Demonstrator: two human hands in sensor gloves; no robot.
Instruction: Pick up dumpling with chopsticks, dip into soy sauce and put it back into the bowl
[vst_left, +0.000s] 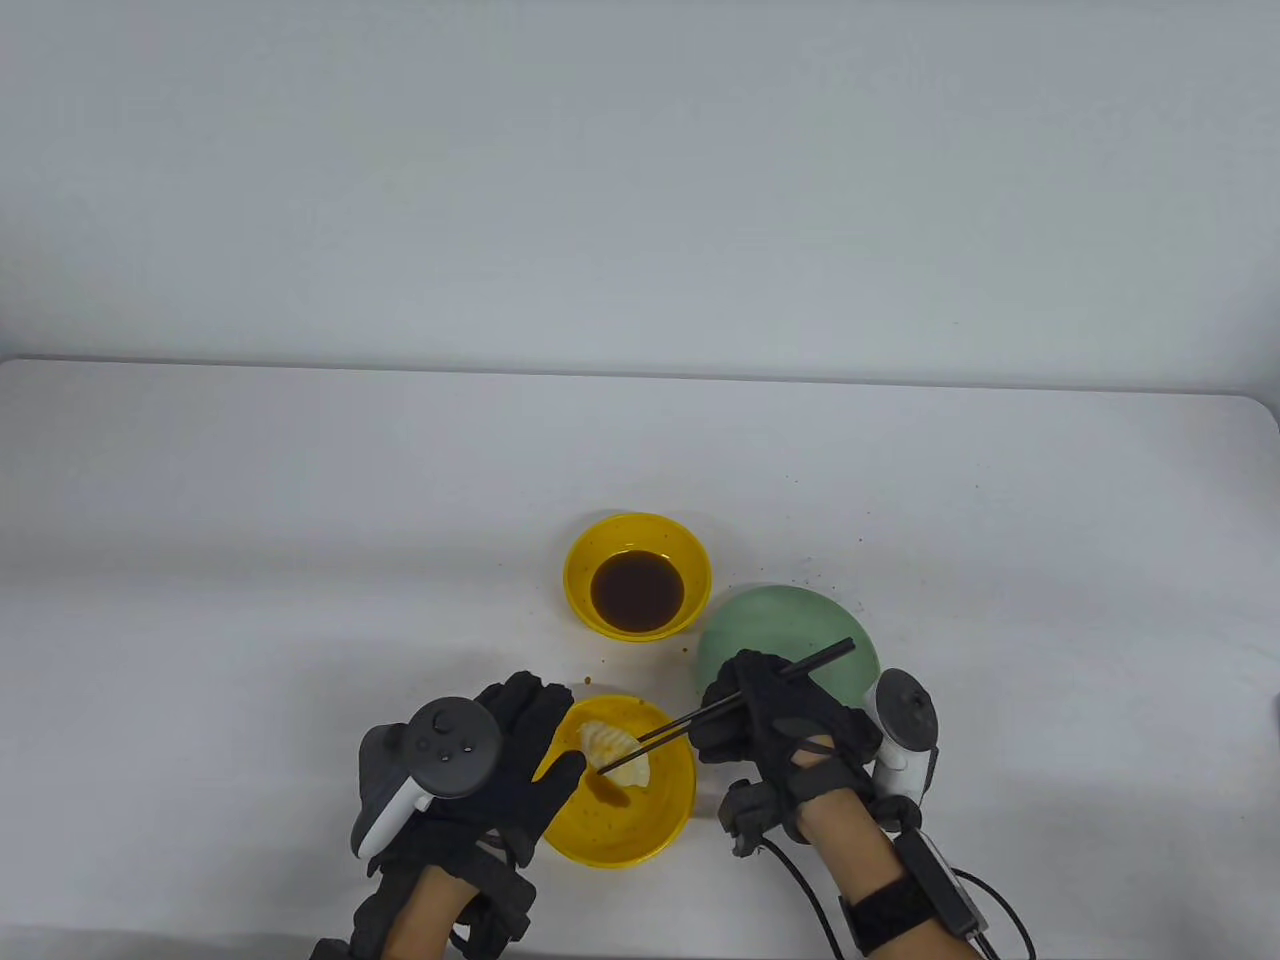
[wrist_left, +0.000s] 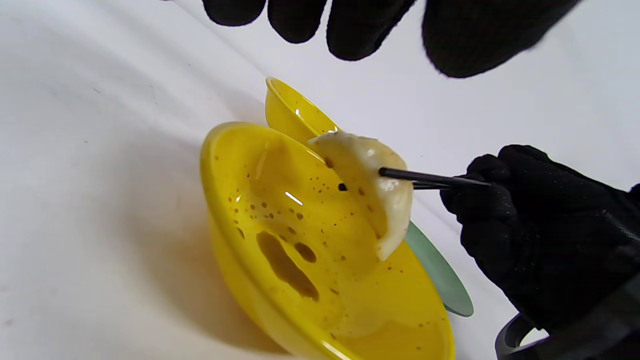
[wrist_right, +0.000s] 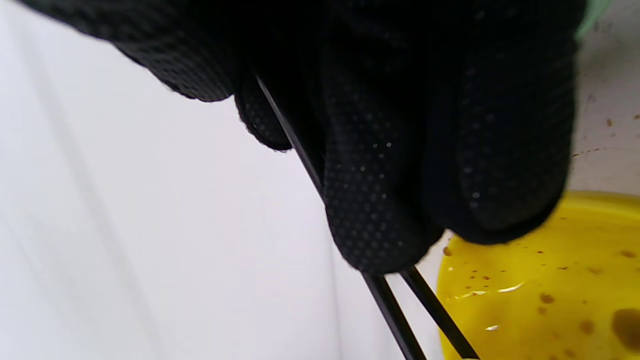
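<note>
Right hand (vst_left: 775, 735) gripping chopsticks (vst_left: 745, 700), dumpling (vst_left: 620, 752) pinched above the near yellow bowl (vst_left: 660, 830), left hand (vst_left: 500, 775) seemingly relaxed open beside that bowl, sauce bowl (vst_left: 590, 560) beyond it

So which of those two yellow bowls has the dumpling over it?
The near yellow bowl, the splattered one beside the left hand. The far yellow bowl holds only dark soy sauce.

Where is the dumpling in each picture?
Table view: dumpling low in the middle, pinched by the chopsticks over the near yellow bowl.
Left wrist view: dumpling in the centre, above that bowl.
Right wrist view: not visible.
Shared landmark: the sauce-spotted bowl.
</note>
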